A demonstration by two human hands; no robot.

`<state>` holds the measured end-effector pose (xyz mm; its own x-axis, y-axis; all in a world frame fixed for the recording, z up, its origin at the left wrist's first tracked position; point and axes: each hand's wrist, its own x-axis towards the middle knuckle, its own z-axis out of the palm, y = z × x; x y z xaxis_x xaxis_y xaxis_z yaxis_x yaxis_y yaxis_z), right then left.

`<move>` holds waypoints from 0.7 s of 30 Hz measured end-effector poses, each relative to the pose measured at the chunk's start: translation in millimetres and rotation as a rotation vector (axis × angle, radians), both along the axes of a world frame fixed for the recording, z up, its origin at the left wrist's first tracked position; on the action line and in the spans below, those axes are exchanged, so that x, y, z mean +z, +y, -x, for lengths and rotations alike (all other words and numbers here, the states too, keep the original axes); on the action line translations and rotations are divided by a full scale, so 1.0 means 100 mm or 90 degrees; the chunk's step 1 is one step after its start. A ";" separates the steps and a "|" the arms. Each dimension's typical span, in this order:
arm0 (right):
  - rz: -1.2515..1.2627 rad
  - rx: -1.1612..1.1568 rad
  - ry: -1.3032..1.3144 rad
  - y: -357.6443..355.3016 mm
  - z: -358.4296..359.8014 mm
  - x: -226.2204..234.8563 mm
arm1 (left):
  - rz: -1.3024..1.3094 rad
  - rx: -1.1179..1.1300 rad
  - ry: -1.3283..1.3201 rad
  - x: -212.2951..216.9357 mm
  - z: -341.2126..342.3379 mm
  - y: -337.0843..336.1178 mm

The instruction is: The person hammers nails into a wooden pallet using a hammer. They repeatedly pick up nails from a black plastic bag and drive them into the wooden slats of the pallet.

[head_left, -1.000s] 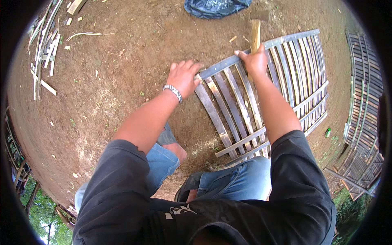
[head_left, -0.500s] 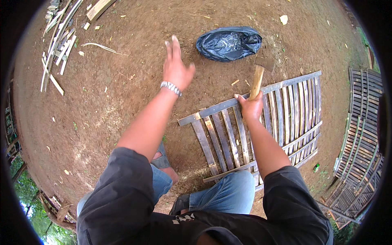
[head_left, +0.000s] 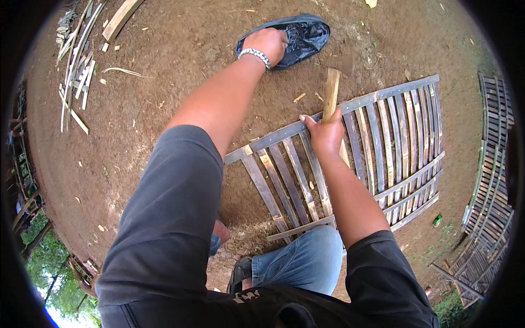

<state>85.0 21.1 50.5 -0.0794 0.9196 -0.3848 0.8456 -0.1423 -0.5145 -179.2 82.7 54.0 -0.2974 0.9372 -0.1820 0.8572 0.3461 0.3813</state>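
My left hand [head_left: 266, 46] reaches into a black plastic bag [head_left: 311, 34] on the ground, its fingertips hidden inside. Thin, shiny pieces that look like nails lie in the bag. Around the wooden handle of a hammer [head_left: 331, 95] my right hand [head_left: 326, 134] is closed; the tool's dark head is blurred against the soil. This hand is over the top rail of a slatted wooden panel [head_left: 404, 87], which lies flat on the ground in front of me and to the right.
Cut wood strips [head_left: 82, 76] lie in a loose pile at the far left, near a thick timber piece [head_left: 121, 19]. More slatted panels [head_left: 492, 164] stand at the right edge. A small green object [head_left: 437, 220] is on the soil beside the near panel.
My left hand has moved forward and right, from above the bare soil into the black bag. My right hand still holds the hammer over the rail. The whole view has shifted slightly.
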 end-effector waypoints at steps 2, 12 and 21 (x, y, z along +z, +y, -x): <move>0.031 -0.006 0.006 0.02 0.03 0.01 | -0.002 -0.013 -0.027 -0.07 0.10 0.05; -0.007 0.024 0.010 0.02 0.00 0.08 | 0.051 -0.044 -0.075 0.13 0.45 0.28; 0.016 0.032 0.027 0.04 -0.04 0.04 | -0.258 0.227 -0.399 0.42 0.04 -0.23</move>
